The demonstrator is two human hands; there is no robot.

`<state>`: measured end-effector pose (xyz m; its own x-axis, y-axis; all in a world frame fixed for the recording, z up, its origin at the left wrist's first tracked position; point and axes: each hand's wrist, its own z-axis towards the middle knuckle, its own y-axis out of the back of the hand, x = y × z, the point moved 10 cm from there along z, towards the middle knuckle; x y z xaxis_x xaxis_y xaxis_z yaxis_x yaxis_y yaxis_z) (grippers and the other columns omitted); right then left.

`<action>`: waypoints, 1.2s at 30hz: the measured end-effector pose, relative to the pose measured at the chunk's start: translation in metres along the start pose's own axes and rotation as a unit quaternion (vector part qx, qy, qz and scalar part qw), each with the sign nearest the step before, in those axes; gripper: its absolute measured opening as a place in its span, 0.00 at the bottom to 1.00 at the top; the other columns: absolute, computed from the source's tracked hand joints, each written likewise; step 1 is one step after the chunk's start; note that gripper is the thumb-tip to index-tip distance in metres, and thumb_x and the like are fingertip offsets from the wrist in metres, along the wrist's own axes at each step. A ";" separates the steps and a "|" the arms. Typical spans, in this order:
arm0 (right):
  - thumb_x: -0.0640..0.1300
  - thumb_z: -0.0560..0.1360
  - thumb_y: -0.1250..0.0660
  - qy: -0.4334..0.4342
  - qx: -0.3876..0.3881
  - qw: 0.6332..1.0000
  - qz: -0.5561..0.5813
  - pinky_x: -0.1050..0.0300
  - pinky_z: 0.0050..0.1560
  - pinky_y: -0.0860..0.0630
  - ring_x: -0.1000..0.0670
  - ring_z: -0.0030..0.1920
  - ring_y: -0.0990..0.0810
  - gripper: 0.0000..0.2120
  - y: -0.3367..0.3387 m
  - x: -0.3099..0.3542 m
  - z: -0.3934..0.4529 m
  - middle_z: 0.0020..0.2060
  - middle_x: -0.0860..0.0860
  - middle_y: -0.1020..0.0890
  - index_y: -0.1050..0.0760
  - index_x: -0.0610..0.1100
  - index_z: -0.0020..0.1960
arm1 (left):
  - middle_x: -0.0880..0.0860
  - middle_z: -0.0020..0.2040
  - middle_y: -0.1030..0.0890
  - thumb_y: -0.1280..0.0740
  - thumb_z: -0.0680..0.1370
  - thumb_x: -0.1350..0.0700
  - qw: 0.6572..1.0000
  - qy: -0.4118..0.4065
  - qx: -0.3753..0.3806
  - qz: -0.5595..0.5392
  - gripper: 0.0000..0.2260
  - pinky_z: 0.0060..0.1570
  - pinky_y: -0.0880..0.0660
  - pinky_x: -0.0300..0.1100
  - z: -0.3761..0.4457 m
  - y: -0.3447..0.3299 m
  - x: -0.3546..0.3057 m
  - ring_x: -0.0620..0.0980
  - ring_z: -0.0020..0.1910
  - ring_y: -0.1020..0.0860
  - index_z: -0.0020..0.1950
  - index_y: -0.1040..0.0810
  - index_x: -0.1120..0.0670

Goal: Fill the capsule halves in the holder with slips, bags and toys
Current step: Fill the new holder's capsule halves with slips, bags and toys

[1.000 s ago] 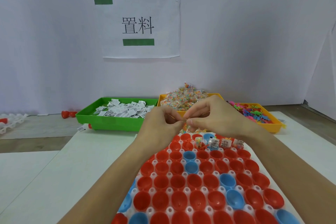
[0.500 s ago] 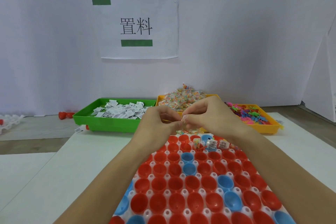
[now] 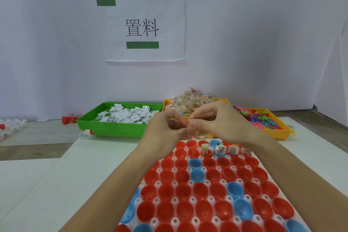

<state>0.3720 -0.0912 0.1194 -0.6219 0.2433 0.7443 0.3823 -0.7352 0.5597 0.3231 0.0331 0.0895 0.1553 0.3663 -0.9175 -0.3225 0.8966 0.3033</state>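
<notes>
Bag (image 3: 188,126): pinched between fingertips of left hand (image 3: 165,130) and right hand (image 3: 216,118), both curled on it, held above holder's (image 3: 190,198) far row, empty halves (image 3: 191,144) directly below, left hand nearer.

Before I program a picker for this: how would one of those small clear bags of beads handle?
Probably floppy: the bag crumples between both hands' fingertips. Likely light and slippery; the piled bags look glossy and heaped loosely.
</notes>
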 end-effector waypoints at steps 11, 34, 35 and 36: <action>0.41 0.76 0.28 -0.009 -0.025 0.992 -0.120 0.55 0.48 0.19 0.57 0.39 0.17 0.05 -0.001 -0.019 0.005 0.36 0.54 0.15 0.16 0.48 0.42 | 0.53 0.44 0.17 0.26 0.74 0.58 0.998 -0.016 -0.054 0.033 0.05 0.44 0.22 0.39 0.002 0.008 0.001 0.48 0.40 0.19 0.47 0.21 0.55; 0.36 0.74 0.27 -0.036 0.086 0.982 -0.163 0.73 0.40 0.24 0.64 0.38 0.17 0.11 -0.030 -0.037 0.004 0.35 0.60 0.15 0.16 0.53 0.41 | 0.48 0.46 0.18 0.32 0.77 0.60 0.995 -0.018 -0.075 0.059 0.04 0.51 0.20 0.53 0.000 0.028 -0.011 0.49 0.43 0.19 0.48 0.19 0.52; 0.36 0.74 0.27 -0.036 0.088 0.982 -0.161 0.73 0.39 0.24 0.64 0.39 0.17 0.11 -0.031 -0.037 0.004 0.35 0.60 0.15 0.16 0.53 0.41 | 0.48 0.46 0.18 0.32 0.77 0.61 0.995 -0.018 -0.075 0.059 0.04 0.51 0.20 0.53 0.000 0.028 -0.011 0.49 0.43 0.19 0.48 0.19 0.52; 0.37 0.74 0.27 -0.034 0.090 0.983 -0.159 0.73 0.39 0.24 0.65 0.38 0.17 0.11 -0.033 -0.037 0.003 0.34 0.61 0.15 0.16 0.53 0.41 | 0.48 0.45 0.18 0.32 0.77 0.61 0.995 -0.017 -0.075 0.058 0.04 0.52 0.20 0.53 0.000 0.028 -0.011 0.49 0.43 0.19 0.48 0.19 0.52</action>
<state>0.3845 -0.0742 0.0748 -0.6853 0.4886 0.5401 0.2940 -0.4929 0.8189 0.3125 0.0543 0.1078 0.1402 0.4761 -0.8682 -0.4755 0.8015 0.3627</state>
